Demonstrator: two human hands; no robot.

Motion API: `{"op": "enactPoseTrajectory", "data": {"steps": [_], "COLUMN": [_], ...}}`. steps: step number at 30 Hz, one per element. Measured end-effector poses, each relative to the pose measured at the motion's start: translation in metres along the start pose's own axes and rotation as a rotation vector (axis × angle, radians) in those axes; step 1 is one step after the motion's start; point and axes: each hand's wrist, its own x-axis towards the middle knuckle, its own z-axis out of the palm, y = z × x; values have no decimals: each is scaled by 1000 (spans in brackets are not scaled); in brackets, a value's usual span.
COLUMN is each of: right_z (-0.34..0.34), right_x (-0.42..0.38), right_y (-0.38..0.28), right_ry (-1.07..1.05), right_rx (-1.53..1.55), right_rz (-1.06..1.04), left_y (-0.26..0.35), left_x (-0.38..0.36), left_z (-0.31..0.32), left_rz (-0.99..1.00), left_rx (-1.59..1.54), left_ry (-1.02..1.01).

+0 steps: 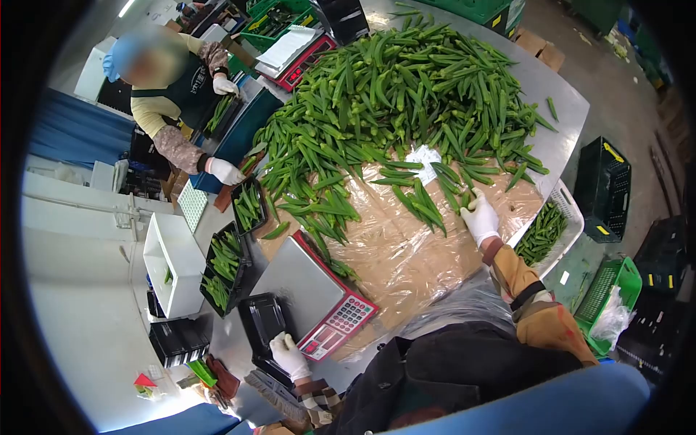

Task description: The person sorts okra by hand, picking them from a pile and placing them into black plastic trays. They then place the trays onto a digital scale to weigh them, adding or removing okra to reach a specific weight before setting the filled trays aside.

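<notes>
A big heap of green okra [391,87] covers the far half of the table. My right hand [480,219], in a white glove, reaches into the heap's near edge and rests on a few pods; whether it grips one I cannot tell. My left hand [288,355], also gloved, holds the near edge of an empty black tray [262,322]. That tray lies beside a weighing scale [313,293] with a steel platform and red keypad.
Brown paper under clear plastic [406,246] covers the near table. Black trays filled with okra [230,255] line the left side beside a white bin [172,264]. A co-worker [181,94] stands far left. A white basket of okra [554,225] and crates sit right.
</notes>
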Motion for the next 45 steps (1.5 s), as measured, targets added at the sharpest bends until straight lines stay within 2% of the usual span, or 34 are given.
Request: {"op": "enactPoseTrajectory", "data": {"steps": [1,2,3,5,7,8,9,11,13,15,17,18,21,26,28,29,30,31,33,37,39,40,42,43,44,45], "right_z": [2,-9,-15,-20,4,17,29,45,51,67,70,71,72,72,51,39,32,35,37,80,107,117,131,134,129,124], "right_x": [2,-1,-1,-1,2,4,7,-2,-8,-5,0,5,14,25,28,30,33,36,47,73,75,74,74,75,75,76], "right_y": [-1,-13,-19,-33,-36,-39,-46,-66,-90,-90,-85,-83,-81,-77,-85,-93,-100,-93,-112,-137,-139,-140,-140,-136,-136,-137], "right_ry": [-9,2,-8,-71,-97,-107,-150,-42,-214,-235,-189,-216,-274,-324,-408,-449,-434,-360,-307,-165,-140,-42,-80,-103,15,-33], "right_rx": [40,24,81,86,152,187,143,-164,-279,-406,-433,-451,-506,-432,-402,-389,-347,-306,-261,-321,-451,-497,-659,-742,-764,-743], "right_rz": [11,20,32,-13,-120,-175,-266,-476,-398,-398,-423,-412,-399,-425,-362,-334,-297,-385,-434,-596,-639,-720,-713,-709,-798,-792], "left_y": [3,20,45,104,141,160,179,197,210,220,225,242,280,269,260,262,262,264,265,272,282,286,288,288,287,286], "left_x": [2,4,6,15,31,41,52,75,98,118,120,124,120,133,137,132,129,126,116,99,91,89,93,93,94,96], "left_z": [4,0,-2,1,26,41,58,116,178,237,284,286,276,277,272,267,267,269,274,288,289,289,290,290,288,286], "left_rz": [-42,128,167,176,74,35,-2,-204,-270,-45,81,10,-3,34,25,70,87,107,127,99,107,104,87,76,81,88], "left_rx": [-52,61,91,-145,-499,-545,-593,-913,-848,-663,-44,72,406,429,444,414,438,462,453,379,371,426,371,343,336,327], "left_ry": [-105,-38,32,9,-162,-246,-331,-445,-479,-497,-217,-253,-306,-411,-484,-454,-450,-448,-397,-361,-344,-378,-395,-407,-431,-454]}}
